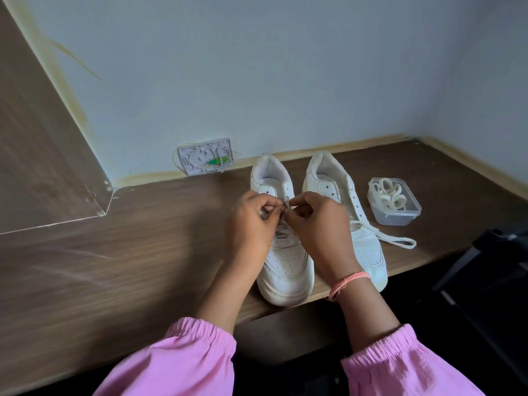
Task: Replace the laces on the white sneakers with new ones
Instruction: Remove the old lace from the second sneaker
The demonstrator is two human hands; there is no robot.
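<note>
Two white sneakers stand side by side on the brown table, toes toward me. Over the upper eyelets of the left sneaker (287, 264), my left hand (251, 224) and my right hand (317, 221) each pinch a piece of its lace (283, 234) between curled fingers, fingertips almost touching. Several lace crossings show below my hands. The right sneaker (363, 244) has bare upper eyelets, and a loose white lace (397, 241) trails from its lower part onto the table.
A clear plastic box (411, 217) holding coiled white laces sits right of the shoes. A white wall plate (205, 155) with a green part leans at the back wall. The table (143, 252) edge runs just under the shoe toes. A dark chair (491, 267) stands at the right.
</note>
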